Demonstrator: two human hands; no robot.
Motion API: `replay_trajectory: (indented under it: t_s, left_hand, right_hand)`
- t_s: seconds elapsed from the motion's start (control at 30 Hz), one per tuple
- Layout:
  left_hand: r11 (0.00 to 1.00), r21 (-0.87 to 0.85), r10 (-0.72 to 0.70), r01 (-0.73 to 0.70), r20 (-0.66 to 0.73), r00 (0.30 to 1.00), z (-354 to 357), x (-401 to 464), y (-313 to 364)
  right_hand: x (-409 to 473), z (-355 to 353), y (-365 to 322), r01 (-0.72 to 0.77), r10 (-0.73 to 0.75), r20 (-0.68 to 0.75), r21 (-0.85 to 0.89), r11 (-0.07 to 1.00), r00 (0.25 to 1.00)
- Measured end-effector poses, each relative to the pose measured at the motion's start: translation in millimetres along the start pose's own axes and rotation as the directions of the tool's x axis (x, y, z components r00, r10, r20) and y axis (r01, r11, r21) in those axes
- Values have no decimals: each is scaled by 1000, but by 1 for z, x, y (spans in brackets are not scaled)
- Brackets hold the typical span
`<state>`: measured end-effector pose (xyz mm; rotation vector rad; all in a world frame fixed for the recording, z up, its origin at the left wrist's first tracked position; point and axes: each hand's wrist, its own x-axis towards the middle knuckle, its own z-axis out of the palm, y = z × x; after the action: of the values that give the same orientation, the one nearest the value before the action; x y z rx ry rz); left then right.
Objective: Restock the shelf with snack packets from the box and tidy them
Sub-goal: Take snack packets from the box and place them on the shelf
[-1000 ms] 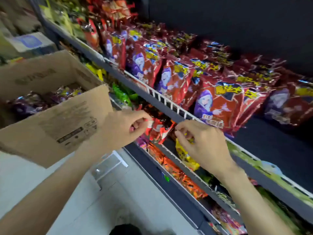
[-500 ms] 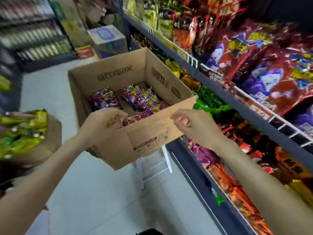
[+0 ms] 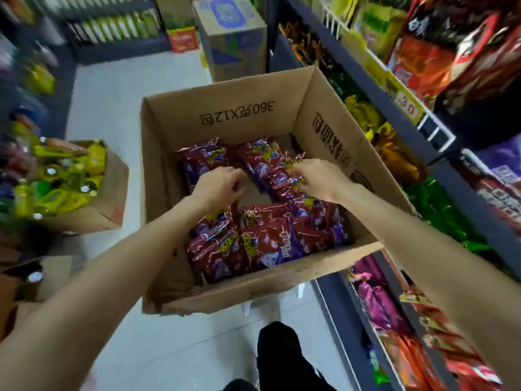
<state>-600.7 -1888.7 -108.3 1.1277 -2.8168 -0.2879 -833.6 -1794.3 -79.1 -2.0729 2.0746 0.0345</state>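
Both hands are lowered into the box [image 3: 225, 108], where the packets [image 3: 262, 244] lie loose; the left hand [image 3: 218, 187] is curled, empty as far as can be seen; the right hand [image 3: 315, 179] is closing on the top packets, grip not confirmed; packets should be gathered flat, faces aligned, before transfer to the shelf [image 3: 375, 88] at right.

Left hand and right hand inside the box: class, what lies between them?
In the head view, a strip of bare cardboard box floor shows between the left hand and right hand, flanked by red snack packets.
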Motion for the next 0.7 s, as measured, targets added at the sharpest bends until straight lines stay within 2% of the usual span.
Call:
replay_trajectory:
  t_s: [0.13,0.3,0.4,0.53,0.63,0.7]
  left_hand:
    - [992,-19,-126,128,73,989,40,54,-8]
    - [943,-153,-283,296,101,954,77,114,-15]
    - [914,-200,-322,354,178,930,96,141,-21]
    - [868,-231,-344,440,362,867,117,162,-28]
    - [849,-256,-358,463,367,859,120,162,-32]
    - [821,-323,-337,472,394,855,121,154,-35]
  right_hand:
    - [68,27,31,-67,67,103,-9,998,992]
    - [122,60,65,-157,160,248,-30,987,956]
    - [139,75,76,-167,162,334,-15,986,929]
    - [150,85,74,-155,159,286,-36,987,945]
    - [151,82,72,-41,75,251,-135,990,965]
    - [149,81,73,-12,54,286,-146,989,957]
